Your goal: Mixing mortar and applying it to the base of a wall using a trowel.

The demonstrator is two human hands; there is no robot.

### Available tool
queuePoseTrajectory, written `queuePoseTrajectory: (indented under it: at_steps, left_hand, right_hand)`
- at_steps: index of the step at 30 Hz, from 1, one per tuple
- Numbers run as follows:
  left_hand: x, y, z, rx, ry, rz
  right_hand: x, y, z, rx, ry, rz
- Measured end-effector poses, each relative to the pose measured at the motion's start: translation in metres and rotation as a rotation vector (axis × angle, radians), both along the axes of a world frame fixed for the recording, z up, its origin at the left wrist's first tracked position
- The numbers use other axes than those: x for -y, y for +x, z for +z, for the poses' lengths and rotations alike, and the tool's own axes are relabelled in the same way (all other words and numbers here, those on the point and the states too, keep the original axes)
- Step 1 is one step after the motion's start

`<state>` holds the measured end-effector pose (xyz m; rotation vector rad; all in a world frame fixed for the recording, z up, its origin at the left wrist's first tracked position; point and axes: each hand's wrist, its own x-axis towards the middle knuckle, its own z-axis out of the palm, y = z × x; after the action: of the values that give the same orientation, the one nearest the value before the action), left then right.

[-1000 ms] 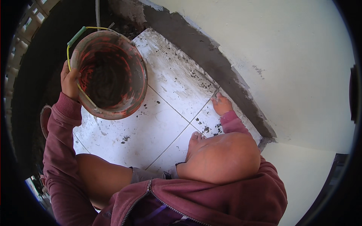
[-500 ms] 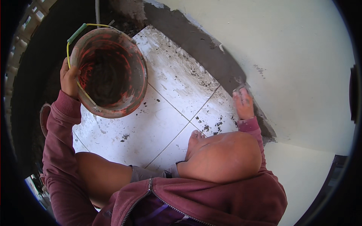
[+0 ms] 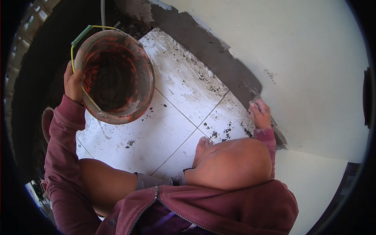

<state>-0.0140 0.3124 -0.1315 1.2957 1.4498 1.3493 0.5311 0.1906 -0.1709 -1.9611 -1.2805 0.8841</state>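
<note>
My left hand (image 3: 73,84) is closed on the left rim of a bucket (image 3: 129,118), which is tilted so its mouth faces me. Dark wet mortar coats the bucket's inside, with streaks of red plastic showing through. Its yellow wire handle with a green grip (image 3: 81,35) stands up along the left side. By the base of the wall, my right hand (image 3: 261,112) is closed with curled fingers against a strip of grey mortar (image 3: 211,53). Whatever those fingers hold is too hidden to name.
White floor tiles (image 3: 168,121), smeared and dotted with mortar crumbs, lie between the bucket and my bare foot (image 3: 200,145). A pale wall (image 3: 305,58) rises on the right. Dark ground (image 3: 39,74) lies at the left, with a reddish round container (image 3: 47,123) partly behind my sleeve.
My right hand has moved a little right and toward me along the mortar strip, whose smoothed edge now reaches slightly farther right. The bucket has shifted very slightly; my left hand keeps its hold.
</note>
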Motion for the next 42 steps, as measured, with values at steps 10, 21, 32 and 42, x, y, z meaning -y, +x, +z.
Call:
queuePoseTrajectory:
  at_steps: [10, 21, 32, 42]
  left_hand:
    - [0.029, 0.039, 0.012, -0.087, 0.042, -0.103]
    - [0.077, 0.064, 0.009, -0.237, 0.093, -0.241]
    - [0.063, 0.054, 0.01, -0.195, 0.064, -0.25]
    - [0.042, 0.029, 0.013, -0.045, -0.066, -0.12]
  right_hand:
    - [-0.061, -0.142, -0.024, 0.31, 0.176, 0.914]
    - [-0.105, -0.283, -0.051, -0.047, -0.677, 1.236]
    - [-0.104, -0.28, -0.047, 0.519, 0.095, 0.834]
    - [-0.075, -0.231, -0.071, 0.456, 0.364, 0.748]
